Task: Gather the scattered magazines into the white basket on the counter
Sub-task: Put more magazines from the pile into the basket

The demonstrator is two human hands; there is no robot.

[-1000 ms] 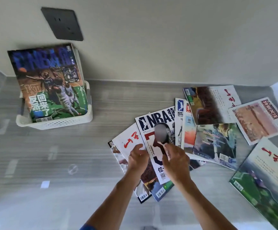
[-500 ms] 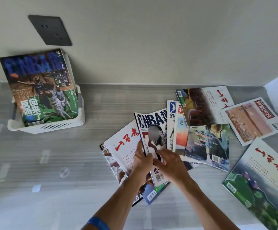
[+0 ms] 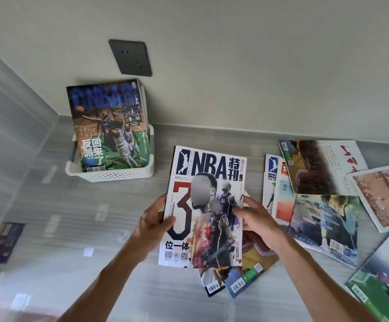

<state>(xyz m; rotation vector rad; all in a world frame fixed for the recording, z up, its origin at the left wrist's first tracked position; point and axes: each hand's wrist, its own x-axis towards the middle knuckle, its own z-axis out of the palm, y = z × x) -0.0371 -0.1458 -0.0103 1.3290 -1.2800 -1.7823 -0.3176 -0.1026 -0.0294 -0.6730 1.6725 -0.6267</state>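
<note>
Presently held above the grey counter [image 3: 49,205]: white NBA special-issue magazine [image 3: 206,205], cover up, gripped along both long edges. Left hand [image 3: 152,220] clamped on the left edge, thumb over the cover, fingers curled behind. Right hand [image 3: 257,218] pinching the right edge, thumb on the cover, remaining fingers underneath. Directly below the raised copy, partly hidden: two overlapped magazines [image 3: 235,278] lying flat on the counter, barcoded corners showing.

White basket [image 3: 119,175] standing at the back of the counter, against the wall and below a dark wall socket [image 3: 130,57]. Inside it: one blue-and-green NBA magazine [image 3: 110,126], upright, leaning back toward the wall, top well above the rim. Basket to the left of the held copy, apart from it.

To the right, spread across the counter in overlapping disorder: further magazines [image 3: 323,219], several with red calligraphy titles, one green-covered copy [image 3: 379,291] at the lower right corner.
</note>
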